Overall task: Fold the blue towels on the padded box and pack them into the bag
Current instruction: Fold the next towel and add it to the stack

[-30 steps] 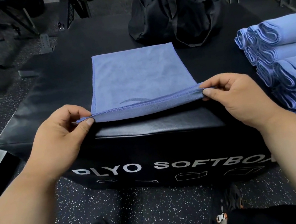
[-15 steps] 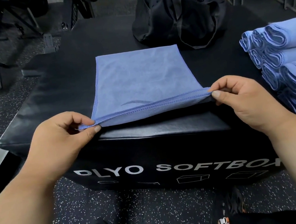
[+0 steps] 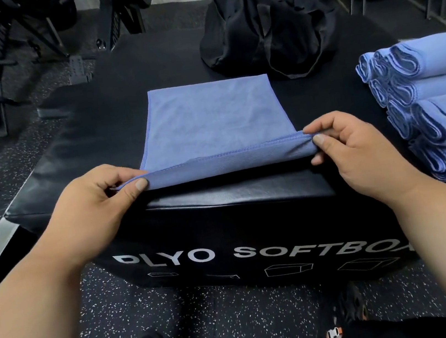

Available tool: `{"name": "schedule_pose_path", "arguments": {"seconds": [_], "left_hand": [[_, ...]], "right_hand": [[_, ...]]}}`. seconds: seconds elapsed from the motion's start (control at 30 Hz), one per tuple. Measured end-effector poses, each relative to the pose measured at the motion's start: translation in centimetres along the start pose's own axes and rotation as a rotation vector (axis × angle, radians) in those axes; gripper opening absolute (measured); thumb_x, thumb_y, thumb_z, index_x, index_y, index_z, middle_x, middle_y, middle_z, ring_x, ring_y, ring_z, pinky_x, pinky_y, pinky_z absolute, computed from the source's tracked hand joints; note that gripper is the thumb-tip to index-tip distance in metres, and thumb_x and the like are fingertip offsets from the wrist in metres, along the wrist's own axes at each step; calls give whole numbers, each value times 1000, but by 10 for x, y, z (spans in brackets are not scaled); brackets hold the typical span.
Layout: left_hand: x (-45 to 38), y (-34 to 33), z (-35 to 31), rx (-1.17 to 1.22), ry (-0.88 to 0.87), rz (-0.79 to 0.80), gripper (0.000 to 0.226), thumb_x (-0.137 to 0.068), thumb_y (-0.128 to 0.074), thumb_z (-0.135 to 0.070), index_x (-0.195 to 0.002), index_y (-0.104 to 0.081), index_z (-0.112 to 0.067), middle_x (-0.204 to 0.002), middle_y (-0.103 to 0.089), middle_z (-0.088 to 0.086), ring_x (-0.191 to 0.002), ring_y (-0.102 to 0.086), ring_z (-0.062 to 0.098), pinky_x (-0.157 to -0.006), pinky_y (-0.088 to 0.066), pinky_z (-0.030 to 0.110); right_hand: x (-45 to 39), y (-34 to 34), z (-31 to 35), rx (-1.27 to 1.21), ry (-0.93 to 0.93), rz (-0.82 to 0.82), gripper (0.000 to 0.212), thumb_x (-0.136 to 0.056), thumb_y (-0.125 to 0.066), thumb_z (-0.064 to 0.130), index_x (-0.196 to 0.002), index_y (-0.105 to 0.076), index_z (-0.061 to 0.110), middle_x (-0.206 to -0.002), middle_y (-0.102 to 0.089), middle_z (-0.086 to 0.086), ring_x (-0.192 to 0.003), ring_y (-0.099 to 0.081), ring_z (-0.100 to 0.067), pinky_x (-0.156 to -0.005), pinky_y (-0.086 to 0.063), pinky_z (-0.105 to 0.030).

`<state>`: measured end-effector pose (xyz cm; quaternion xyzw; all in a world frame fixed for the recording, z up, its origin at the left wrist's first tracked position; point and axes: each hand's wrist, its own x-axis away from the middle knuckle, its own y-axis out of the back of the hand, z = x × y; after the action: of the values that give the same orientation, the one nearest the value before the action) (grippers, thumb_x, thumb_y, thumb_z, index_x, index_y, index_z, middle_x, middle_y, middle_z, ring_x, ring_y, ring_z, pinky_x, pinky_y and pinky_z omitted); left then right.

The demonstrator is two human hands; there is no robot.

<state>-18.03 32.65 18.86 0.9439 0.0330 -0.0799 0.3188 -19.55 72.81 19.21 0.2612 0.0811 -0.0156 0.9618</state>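
The left hand (image 3: 91, 206) and right hand (image 3: 355, 149) each pinch a near corner of the blue towel (image 3: 214, 121) between thumb and curled fingers; the towel's raised near edge spans between them above the padded box (image 3: 234, 196).

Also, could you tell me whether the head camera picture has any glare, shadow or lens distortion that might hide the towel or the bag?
Head view: soft sheen on the box front lip, no glare on the towel; a dark shadow under its lifted near edge, pinched by the left hand and right hand; wide-angle bending curves the box lettering; the black bag blends into the dark top, its folds hard to read.
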Motion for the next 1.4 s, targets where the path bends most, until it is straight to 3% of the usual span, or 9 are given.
{"name": "schedule_pose_path", "arguments": {"seconds": [0.13,0.3,0.5,0.63,0.8,0.9,1.07,1.27,1.4], "left_hand": [[5,11,-16,-68,-109,-84,17,-97,-75,-26,-93,-76,-43,-98,-69,-14,-91,-63,4,-84,-48,18],[27,25,-56,46,-120,-271,18,-104,-67,-26,-90,-73,-36,-86,-70,-30,-81,-58,-13,-77,-42,6],[73,52,-107,239,-95,-375,18,-105,-63,-29,-91,-73,-29,-71,-68,-19,-63,-58,-3,-64,-46,13],[109,79,-127,328,-76,-339,16,-105,-64,-32,-95,-75,-26,-75,-68,-10,-69,-58,8,-72,-51,30],[160,116,-142,399,-82,-232,35,-96,-65,-48,-107,-74,-17,-85,-64,-1,-81,-50,19,-80,-40,43],[187,133,-157,494,-97,-195,41,-93,-66,-52,-108,-74,-14,-85,-59,0,-77,-45,15,-75,-36,37],[222,147,-173,568,-63,-183,27,-102,-63,-39,-109,-74,-16,-88,-54,5,-66,-45,6,-62,-41,20],[255,147,-192,537,-78,-123,23,-110,-53,-23,-108,-74,-14,-86,-65,-2,-67,-51,6,-64,-43,19],[271,149,-207,589,-141,-33,21,-107,-55,-21,-104,-74,-14,-88,-68,-2,-75,-56,8,-69,-48,17]], "right_hand": [[9,6,16,30,25,-84,28,-107,-53,11,-97,-68,34,-86,-70,0,-81,-67,-10,-83,-52,-27],[30,19,56,50,205,-223,20,-107,-51,11,-105,-63,27,-98,-63,22,-97,-57,5,-90,-41,-12],[80,34,116,-83,226,-362,22,-107,-51,11,-109,-63,30,-93,-65,16,-87,-60,5,-85,-43,-11],[118,43,153,-288,205,-341,25,-109,-46,10,-120,-59,29,-79,-61,-11,-60,-62,-11,-68,-53,-22],[170,50,177,-396,200,-308,26,-110,-44,9,-119,-60,26,-80,-62,-15,-68,-61,-16,-72,-55,-30],[196,58,190,-456,209,-290,27,-111,-44,10,-124,-60,27,-78,-58,-10,-70,-58,-16,-74,-53,-29],[227,73,214,-517,233,-246,27,-111,-44,9,-124,-60,27,-76,-54,-9,-68,-56,-13,-73,-52,-23],[246,79,225,-587,186,-239,32,-109,-41,6,-130,-58,23,-74,-54,0,-66,-55,-9,-71,-48,-24],[252,78,227,-784,171,-148,37,-105,-40,2,-131,-60,19,-77,-51,1,-77,-53,-14,-74,-45,-30]]}}
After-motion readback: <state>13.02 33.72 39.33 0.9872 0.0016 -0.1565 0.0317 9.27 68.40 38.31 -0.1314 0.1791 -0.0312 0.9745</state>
